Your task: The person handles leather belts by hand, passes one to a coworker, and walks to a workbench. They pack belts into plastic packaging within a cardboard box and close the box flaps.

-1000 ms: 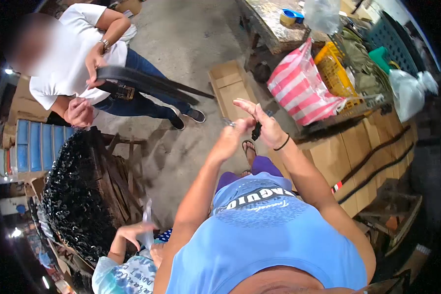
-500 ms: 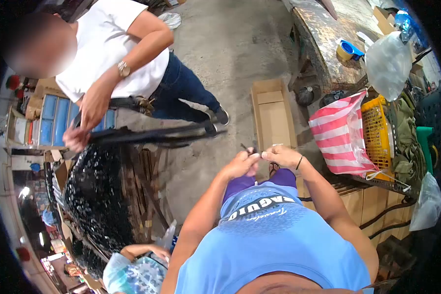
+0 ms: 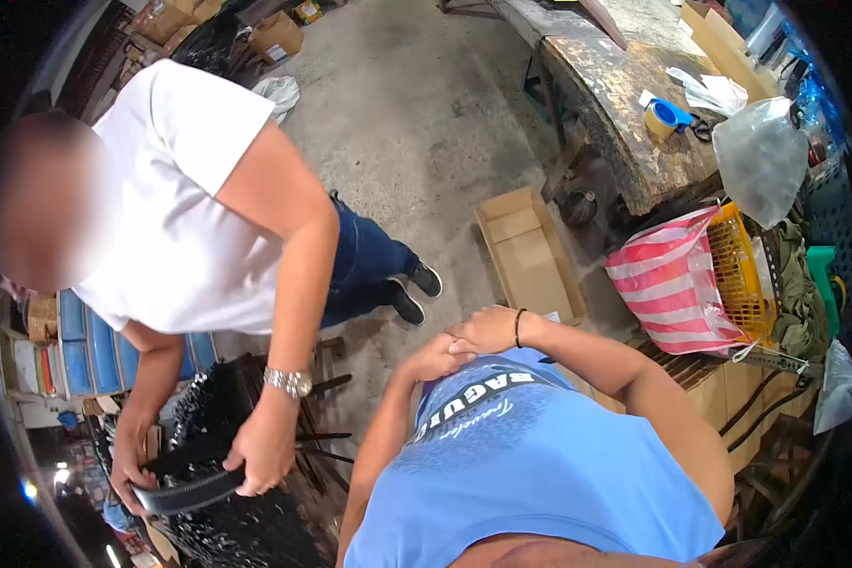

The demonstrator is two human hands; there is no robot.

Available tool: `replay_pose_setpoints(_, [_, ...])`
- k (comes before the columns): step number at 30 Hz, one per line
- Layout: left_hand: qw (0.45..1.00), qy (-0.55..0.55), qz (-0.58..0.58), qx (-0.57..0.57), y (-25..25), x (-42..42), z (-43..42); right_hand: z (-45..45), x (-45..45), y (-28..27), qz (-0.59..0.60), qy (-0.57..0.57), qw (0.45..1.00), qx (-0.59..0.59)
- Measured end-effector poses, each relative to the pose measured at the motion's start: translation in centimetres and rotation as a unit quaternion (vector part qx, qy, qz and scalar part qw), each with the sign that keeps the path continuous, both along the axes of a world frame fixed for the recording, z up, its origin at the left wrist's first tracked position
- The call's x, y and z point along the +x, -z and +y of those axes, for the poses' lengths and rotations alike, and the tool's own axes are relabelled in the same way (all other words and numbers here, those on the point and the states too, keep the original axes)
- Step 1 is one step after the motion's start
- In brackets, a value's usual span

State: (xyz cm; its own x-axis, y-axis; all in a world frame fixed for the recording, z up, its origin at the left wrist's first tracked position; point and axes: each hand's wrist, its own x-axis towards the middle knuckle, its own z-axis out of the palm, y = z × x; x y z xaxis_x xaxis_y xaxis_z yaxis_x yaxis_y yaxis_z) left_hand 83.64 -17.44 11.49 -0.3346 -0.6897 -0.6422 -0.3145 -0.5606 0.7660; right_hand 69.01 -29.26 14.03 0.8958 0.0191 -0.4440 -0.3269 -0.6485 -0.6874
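Note:
In front of my belly my two hands meet, close against the blue tank top [image 3: 587,454]. My left hand [image 3: 431,359] is closed, its fingers partly covered by the other hand. My right hand [image 3: 484,331], with a dark band on the wrist, is closed and laid over the left fingers. Whether anything is between them is hidden. To the left, a person in a white T-shirt [image 3: 194,218] bends over a heap of shiny black pieces [image 3: 256,535]. That person's two hands hold a curved black strap [image 3: 194,494] with a light line along its edge.
An open cardboard box [image 3: 532,254] lies on the concrete floor beyond my hands. A worn wooden table [image 3: 625,104] carries a blue tape dispenser [image 3: 667,117]. On the right are a red-and-white striped bag [image 3: 667,279], a yellow crate [image 3: 736,270] and a hanging plastic bag [image 3: 759,156].
My hands have come together nearer my belly; a small dark thing seen at them is out of sight. The other person has leaned over the heap, now gripping the strap with both hands.

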Motion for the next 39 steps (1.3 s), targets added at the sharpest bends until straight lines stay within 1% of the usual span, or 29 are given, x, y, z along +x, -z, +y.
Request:
replay_pose_setpoints(1, [0.999, 0.018, -0.03, 0.018, 0.5, 1.2, -0.6, -0.4, 0.9, 0.6, 0.004, 0.002, 1.0, -0.001])
replay_pose_setpoints(2, [0.999, 0.022, -0.032, 0.01, 0.7, 1.8, -0.6, -0.9, 1.5, 0.7, 0.002, 0.007, 1.0, -0.009])
replay_pose_setpoints(4, [0.989, -0.075, -0.032, -0.12, 0.3, 2.9, -0.6, -2.1, 2.6, 0.3, -0.069, 0.021, 0.996, 0.047])
replay_pose_setpoints(5, [0.985, -0.091, -0.038, -0.14, 0.3, 3.5, -1.0, -2.8, 3.4, 2.7, -0.114, 0.005, 0.992, 0.057])
replay_pose_setpoints(6, [0.985, -0.087, -0.039, -0.14, 0.0, 4.1, -1.4, -3.7, 4.2, 2.6, -0.115, 0.009, 0.992, 0.056])
replay_pose_setpoints(8, [0.971, -0.207, -0.075, -0.092, 0.0, 5.3, -2.2, -6.5, 5.9, 2.3, -0.092, -0.086, 0.987, 0.1])
replay_pose_setpoints(9, [0.96, -0.244, -0.053, -0.125, 0.4, 5.8, -2.4, -7.4, 6.6, 2.1, -0.092, -0.087, 0.987, 0.098])
replay_pose_setpoints(12, [0.943, -0.291, -0.066, -0.145, 3.0, 7.6, -4.2, -9.9, 9.4, 1.6, -0.012, -0.04, 0.997, -0.058])
replay_pose_setpoints(13, [0.948, -0.266, -0.124, -0.12, 4.1, 8.5, -5.0, -10.9, 10.7, 1.9, -0.016, -0.054, 0.991, -0.12])
replay_pose_setpoints(14, [0.93, -0.282, -0.189, -0.142, 5.3, 8.8, -5.8, -11.7, 12.2, 2.7, -0.014, -0.067, 0.99, -0.12])
replay_pose_setpoints(15, [0.907, -0.296, -0.252, -0.162, 6.3, 9.1, -6.8, -12.6, 13.9, 4.0, -0.012, -0.063, 0.986, -0.151])
replay_pose_setpoints(16, [0.899, -0.308, -0.292, -0.11, 5.3, 9.4, -8.3, -13.6, 15.6, 4.9, -0.01, -0.06, 0.982, -0.181])
replay_pose_setpoints(17, [0.895, -0.323, -0.289, -0.105, 5.8, 9.9, -9.2, -14.3, 17.4, 5.8, -0.015, -0.072, 0.974, -0.215])
replay_pose_setpoints(19, [0.852, -0.382, -0.336, -0.125, 6.0, 11.3, -11.5, -16.7, 20.1, 6.1, -0.029, -0.092, 0.973, -0.211])
replay_pose_setpoints(20, [0.85, -0.389, -0.342, -0.094, 5.6, 12.1, -13.0, -18.2, 21.6, 6.2, -0.043, -0.094, 0.973, -0.206])
replay_pose_setpoints(21, [0.85, -0.394, -0.341, -0.075, 5.7, 12.9, -14.8, -20.3, 22.5, 6.0, -0.059, -0.103, 0.976, -0.182])
replay_pose_setpoints(22, [0.849, -0.399, -0.341, -0.058, 5.9, 13.8, -17.2, -22.6, 23.4, 6.3, -0.064, -0.118, 0.974, -0.183])
replay_pose_setpoints(23, [0.841, -0.399, -0.348, -0.109, 6.8, 15.1, -19.7, -25.1, 24.2, 6.6, -0.043, -0.108, 0.975, -0.19])
replay_pose_setpoints(24, [0.846, -0.352, -0.395, -0.068, 7.7, 16.5, -22.7, -27.8, 25.0, 6.8, -0.024, -0.097, 0.975, -0.199])
replay_pose_setpoints(26, [0.868, -0.316, -0.379, -0.045, 8.0, 18.5, -29.4, -33.8, 25.3, 10.7, -0.045, -0.049, 0.977, -0.201])
replay_pose_setpoints(27, [0.889, -0.277, -0.364, 0.011, 6.6, 19.5, -33.5, -37.0, 25.4, 11.1, -0.024, -0.045, 0.976, -0.21])
replay_pose_setpoints(28, [0.887, -0.241, -0.394, 0.024, 5.3, 19.8, -37.1, -39.4, 25.7, 11.6, -0.002, -0.034, 0.978, -0.207])
replay_pose_setpoints(30, [0.875, -0.2, -0.431, -0.089, 4.2, 20.5, -41.7, -43.5, 25.6, 9.9, -0.017, 0.088, 0.982, -0.165])
replay_pose_setpoints(33, [0.889, -0.195, -0.407, -0.081, 4.3, 22.8, -47.0, -49.0, 27.0, 8.8, 0.014, 0.107, 0.985, -0.136])
replay_pose_setpoints(34, [0.892, -0.218, -0.382, -0.107, 3.9, 24.3, -47.7, -50.5, 28.2, 8.5, 0.017, 0.111, 0.984, -0.139])
replay_pose_setpoints(36, [0.892, -0.258, -0.334, -0.159, 4.7, 27.0, -48.5, -53.3, 29.5, 9.2, -0.067, 0.064, 0.996, -0.015])
replay_pose_setpoints(37, [0.893, -0.273, -0.306, -0.184, 5.7, 28.2, -48.4, -53.8, 30.4, 10.6, -0.046, 0.051, 0.998, -0.006])
replay_pose_setpoints(38, [0.91, -0.27, -0.274, -0.154, 5.2, 29.5, -49.1, -54.1, 31.6, 11.4, -0.022, 0.05, 0.999, 0.002])
replay_pose_setpoints(39, [0.924, -0.265, -0.246, -0.123, 5.1, 31.1, -50.0, -54.9, 33.2, 9.9, -0.021, 0.031, 0.999, 0.011])
